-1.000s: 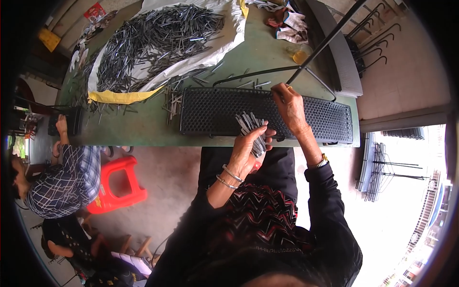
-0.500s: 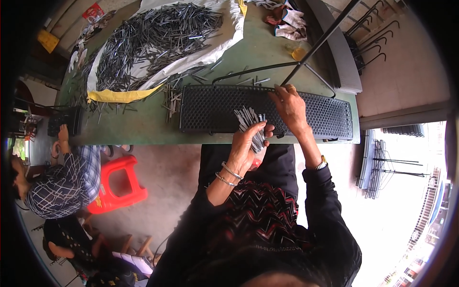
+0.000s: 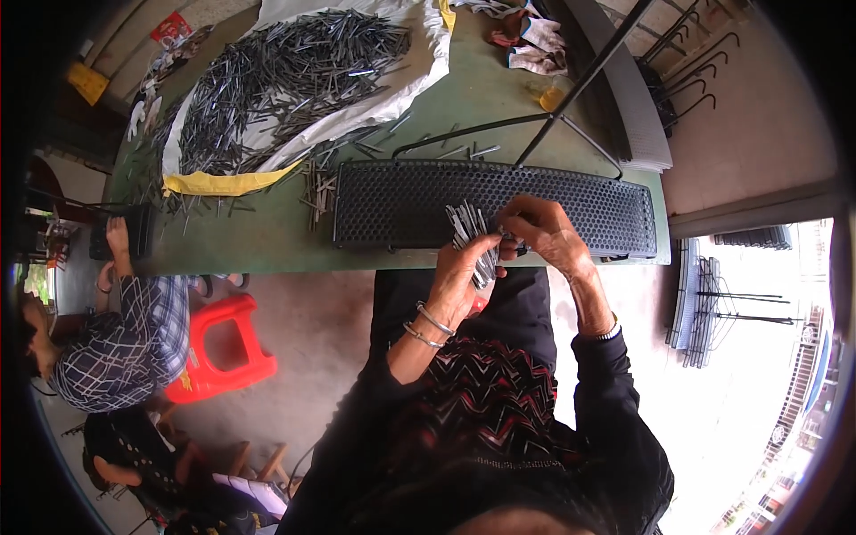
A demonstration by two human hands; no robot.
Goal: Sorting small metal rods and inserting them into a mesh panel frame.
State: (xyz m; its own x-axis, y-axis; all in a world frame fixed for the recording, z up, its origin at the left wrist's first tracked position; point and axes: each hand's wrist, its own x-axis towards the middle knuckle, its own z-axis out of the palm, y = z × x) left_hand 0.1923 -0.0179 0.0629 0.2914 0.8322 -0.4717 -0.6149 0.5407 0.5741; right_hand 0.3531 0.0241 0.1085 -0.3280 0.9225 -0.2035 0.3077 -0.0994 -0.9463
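Observation:
My left hand [image 3: 462,272] is wrapped round a bundle of thin grey metal strips [image 3: 467,223], their ends fanning out above the thumb. My right hand [image 3: 546,234] is bent over beside the bundle, its fingertips pinched close to the left thumb; whatever they hold is hidden. Under both hands lies a long black perforated metal panel [image 3: 410,192] along the table's near edge. A black rod frame [image 3: 571,94] stands up from the panel's far side, its legs spread. Something red shows beneath my left palm.
A white sheet with yellow edging [image 3: 234,181] holds a heap of metal strips [image 3: 294,76] on the green table [image 3: 499,85]; loose strips lie around it. Gloves [image 3: 538,49] and a yellow-filled cup [image 3: 551,96] sit farther back. A red stool [image 3: 259,366] and a co-worker [image 3: 107,357] are at left.
My right hand has come down from the base of the rod at the panel's far side to the bundle in my left hand. The left hand keeps its grip.

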